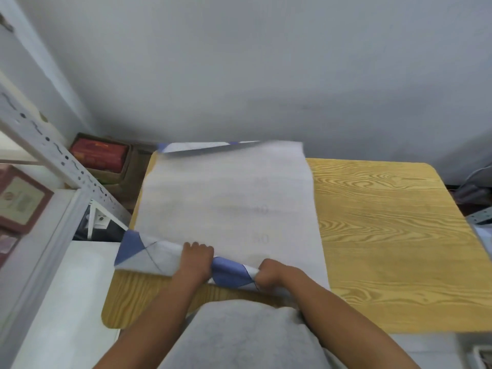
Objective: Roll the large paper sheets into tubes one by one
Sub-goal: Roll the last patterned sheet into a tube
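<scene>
At 6 o'clock, sheet [226,203]: lying on table [386,235], near edge curling into a roll.
Left hand [197,262]: I'm seeing fingers curling round roll.
Right hand [271,274]: gripping roll too.

The single head-worn camera is looking forward and steeply down from above the person's chest, facing the far wall [266,62] across a wood-grain table [386,235]. It is sitting close to the work, so both forearms are entering from the bottom edge and the left hand [197,261] and right hand [274,274] are landing low in the middle of the frame. Its wide angle is bending a metal shelf upright [53,150] at the left edge, and no second view is sharing the scene.
</scene>
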